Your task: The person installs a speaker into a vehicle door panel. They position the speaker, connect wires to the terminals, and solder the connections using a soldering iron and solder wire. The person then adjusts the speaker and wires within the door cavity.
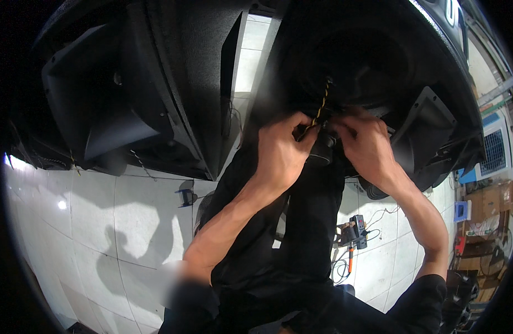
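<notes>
A yellow-and-black twisted wire (324,101) runs down from inside a large black speaker cabinet (345,39) in front of me. My left hand (281,147) pinches its lower end between thumb and fingers. Close beside it, my right hand (366,143) is closed, thumb against fingers, near the wire's tip; what it grips is hidden and slightly blurred. Just below the fingertips sits a round black part (321,156), perhaps a speaker driver, between my knees. A flared black horn piece (426,119) lies to the right of my right hand.
A second black speaker cabinet (195,67) with a horn opening stands to the left. On the tiled floor (89,206) are a small blue spool (185,193), a black power strip (359,231) and an orange-handled tool (350,259) with a cord. Cardboard boxes (490,203) stand far right.
</notes>
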Motion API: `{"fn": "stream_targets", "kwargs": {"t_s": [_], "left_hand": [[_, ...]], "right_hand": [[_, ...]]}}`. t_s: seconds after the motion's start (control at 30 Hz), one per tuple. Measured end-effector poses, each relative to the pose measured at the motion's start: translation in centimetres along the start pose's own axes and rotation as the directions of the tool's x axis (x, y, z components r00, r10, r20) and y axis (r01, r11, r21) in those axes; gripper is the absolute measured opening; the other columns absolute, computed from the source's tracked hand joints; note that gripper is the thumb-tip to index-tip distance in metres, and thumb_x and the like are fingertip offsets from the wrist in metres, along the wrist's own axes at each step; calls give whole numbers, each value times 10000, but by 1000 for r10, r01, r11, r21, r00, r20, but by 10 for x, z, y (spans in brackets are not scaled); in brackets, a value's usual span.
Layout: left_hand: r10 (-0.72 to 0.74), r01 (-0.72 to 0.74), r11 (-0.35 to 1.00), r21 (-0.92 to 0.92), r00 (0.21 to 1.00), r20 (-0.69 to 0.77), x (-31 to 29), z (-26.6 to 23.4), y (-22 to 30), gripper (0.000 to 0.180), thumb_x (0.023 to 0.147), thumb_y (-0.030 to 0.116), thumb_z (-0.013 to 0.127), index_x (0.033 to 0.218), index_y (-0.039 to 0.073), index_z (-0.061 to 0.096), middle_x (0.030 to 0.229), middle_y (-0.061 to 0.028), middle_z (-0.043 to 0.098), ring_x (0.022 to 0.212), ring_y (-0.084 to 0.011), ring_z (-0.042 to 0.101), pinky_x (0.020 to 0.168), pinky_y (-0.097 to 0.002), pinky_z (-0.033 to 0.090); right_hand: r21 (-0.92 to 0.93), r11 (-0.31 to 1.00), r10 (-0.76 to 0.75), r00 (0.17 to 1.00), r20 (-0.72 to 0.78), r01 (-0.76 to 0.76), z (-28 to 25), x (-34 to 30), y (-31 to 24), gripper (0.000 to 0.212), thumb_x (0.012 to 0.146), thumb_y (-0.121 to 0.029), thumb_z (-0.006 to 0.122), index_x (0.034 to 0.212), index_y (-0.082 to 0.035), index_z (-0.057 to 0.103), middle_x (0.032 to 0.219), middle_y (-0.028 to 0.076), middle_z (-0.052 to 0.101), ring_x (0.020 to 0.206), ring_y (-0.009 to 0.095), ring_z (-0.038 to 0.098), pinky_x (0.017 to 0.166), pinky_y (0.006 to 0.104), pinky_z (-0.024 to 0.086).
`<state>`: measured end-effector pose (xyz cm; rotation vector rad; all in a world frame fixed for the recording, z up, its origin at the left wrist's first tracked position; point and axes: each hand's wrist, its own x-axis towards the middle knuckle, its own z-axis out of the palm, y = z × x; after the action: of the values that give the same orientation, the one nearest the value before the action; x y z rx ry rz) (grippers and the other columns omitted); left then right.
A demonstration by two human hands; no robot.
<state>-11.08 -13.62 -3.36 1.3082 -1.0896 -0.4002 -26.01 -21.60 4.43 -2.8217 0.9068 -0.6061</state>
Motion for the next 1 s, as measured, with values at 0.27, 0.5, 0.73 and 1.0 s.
{"fn": "stream_targets", "kwargs": {"t_s": [0.27,0.5,0.73,1.0], "left_hand": [[19,-19,1000,22,1000,-20,-1,2,-4,85,853,32,755,892,-27,707,670,-102,672,572,-121,623,548,-287,452],[38,-37,998,53,999,-13,0,0,0,75,849,29,755,881,-21,709,670,-100,672,568,-112,611,553,-283,451],[41,-40,996,74,999,-15,-2,1,-2,90,834,34,761,889,-20,713,704,-117,691,596,-152,651,574,-295,471],[-36,37,999,36,999,-19,-3,2,3,97,837,33,760,905,-21,718,762,-144,728,652,-179,700,617,-303,500]], "right_hand": [[-73,970,-237,969,-72,232,3,-2,9,151,859,-64,714,990,3,747,970,167,690,882,337,681,770,419,553],[34,997,68,995,-72,-65,15,-3,-7,139,865,-77,721,950,27,755,921,189,721,766,327,701,714,398,547],[67,949,310,951,-6,-309,16,8,-23,192,840,-96,656,871,78,731,748,269,682,694,397,695,687,418,544],[2,980,201,979,19,-201,14,18,-26,227,830,-84,661,711,109,652,691,331,623,707,460,684,649,489,562]]}}
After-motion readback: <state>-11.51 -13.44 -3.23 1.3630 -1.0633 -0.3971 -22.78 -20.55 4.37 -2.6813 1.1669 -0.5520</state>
